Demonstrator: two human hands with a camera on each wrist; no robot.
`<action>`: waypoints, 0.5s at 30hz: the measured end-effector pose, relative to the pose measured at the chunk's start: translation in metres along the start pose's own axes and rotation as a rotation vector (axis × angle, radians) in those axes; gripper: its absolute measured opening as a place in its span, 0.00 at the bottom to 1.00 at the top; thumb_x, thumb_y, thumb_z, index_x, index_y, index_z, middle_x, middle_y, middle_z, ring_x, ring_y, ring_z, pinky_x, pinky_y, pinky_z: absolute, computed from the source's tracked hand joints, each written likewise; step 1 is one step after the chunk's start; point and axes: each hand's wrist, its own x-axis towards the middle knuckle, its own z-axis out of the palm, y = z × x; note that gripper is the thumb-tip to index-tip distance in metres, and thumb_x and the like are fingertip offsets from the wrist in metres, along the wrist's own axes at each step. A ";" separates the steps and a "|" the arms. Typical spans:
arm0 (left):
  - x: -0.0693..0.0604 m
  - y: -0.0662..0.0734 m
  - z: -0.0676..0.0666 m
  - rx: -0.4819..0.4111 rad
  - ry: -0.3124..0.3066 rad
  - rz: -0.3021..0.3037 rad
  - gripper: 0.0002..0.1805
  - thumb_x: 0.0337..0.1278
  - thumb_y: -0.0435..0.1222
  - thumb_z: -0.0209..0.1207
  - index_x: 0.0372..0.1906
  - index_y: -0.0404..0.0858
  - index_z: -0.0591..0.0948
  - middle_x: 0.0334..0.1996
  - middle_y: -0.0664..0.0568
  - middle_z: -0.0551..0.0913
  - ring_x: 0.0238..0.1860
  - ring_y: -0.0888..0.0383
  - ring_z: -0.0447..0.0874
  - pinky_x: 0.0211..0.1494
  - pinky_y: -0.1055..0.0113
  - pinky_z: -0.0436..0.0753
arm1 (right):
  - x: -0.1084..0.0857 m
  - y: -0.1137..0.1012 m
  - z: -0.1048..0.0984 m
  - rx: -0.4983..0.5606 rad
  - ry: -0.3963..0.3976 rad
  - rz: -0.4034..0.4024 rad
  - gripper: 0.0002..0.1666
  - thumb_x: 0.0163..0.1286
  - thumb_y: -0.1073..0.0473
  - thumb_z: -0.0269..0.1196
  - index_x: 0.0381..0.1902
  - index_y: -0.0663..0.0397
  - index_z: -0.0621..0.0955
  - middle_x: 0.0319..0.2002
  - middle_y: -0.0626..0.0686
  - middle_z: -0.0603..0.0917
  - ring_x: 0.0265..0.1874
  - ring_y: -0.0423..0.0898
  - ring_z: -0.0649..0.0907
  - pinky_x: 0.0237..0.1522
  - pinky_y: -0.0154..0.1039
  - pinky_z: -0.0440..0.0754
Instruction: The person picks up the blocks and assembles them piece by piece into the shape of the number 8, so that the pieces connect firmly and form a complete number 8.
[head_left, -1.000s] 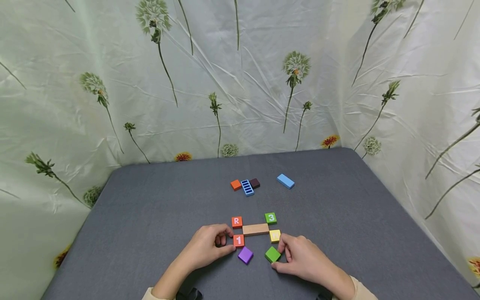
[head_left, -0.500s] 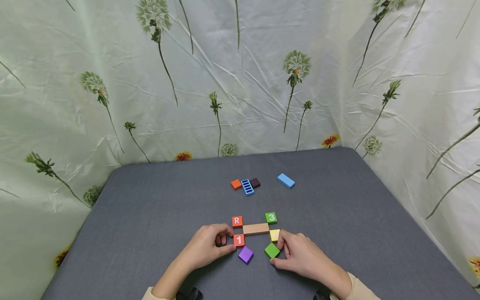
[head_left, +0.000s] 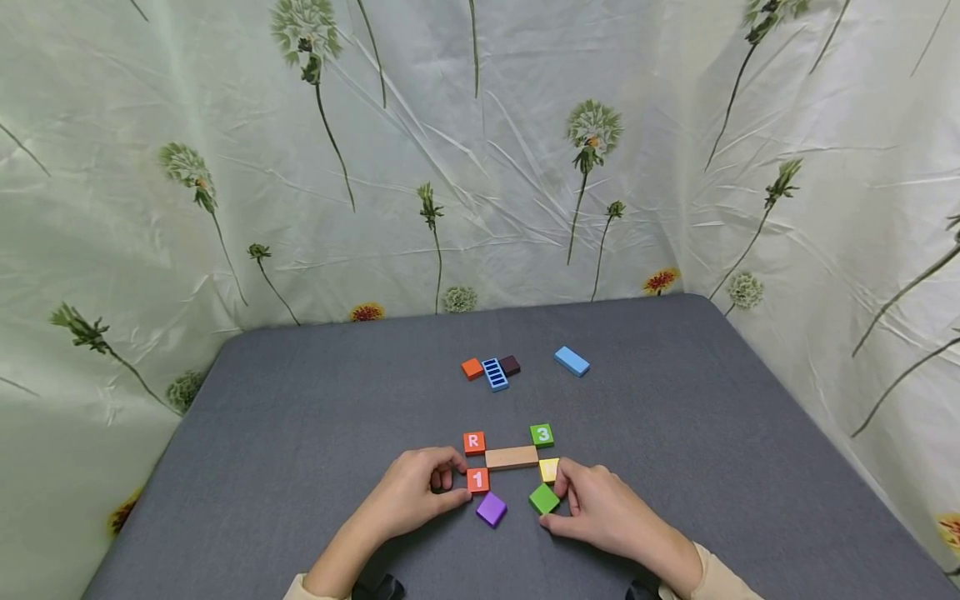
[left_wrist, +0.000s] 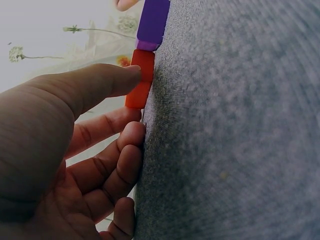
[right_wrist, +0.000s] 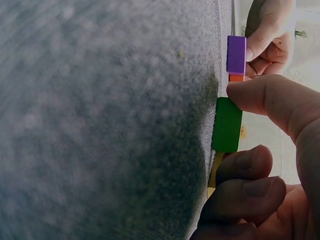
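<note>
On the grey desk (head_left: pixel 337 383), pinching the red "1" block (head_left: pixel 478 480) at the frame's lower centre in left fingers (head_left: pixel 450 457) and the plain green block (head_left: pixel 543 499), farther right, in right fingers (head_left: pixel 568 476).

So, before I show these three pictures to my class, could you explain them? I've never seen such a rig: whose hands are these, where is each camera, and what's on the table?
There is no machine here, just one person's bare hands. The wide picture comes from a camera on the head, looking forward and down; the other two come from cameras on the left and right wrists, with the table appearing sideways.

On the grey table, the left hand holds a red block marked 1. The right hand holds a plain green block.

Nearby lie a purple block, a yellow block, a wooden plank, a red R block and a green 3 block. Four more pieces lie farther back.
</note>
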 end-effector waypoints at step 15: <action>0.000 -0.001 0.000 0.011 0.004 0.006 0.11 0.60 0.43 0.77 0.42 0.51 0.85 0.26 0.64 0.76 0.26 0.71 0.69 0.31 0.72 0.71 | 0.000 0.002 0.001 0.037 -0.012 0.003 0.23 0.59 0.49 0.81 0.34 0.46 0.75 0.18 0.38 0.71 0.17 0.30 0.69 0.19 0.29 0.61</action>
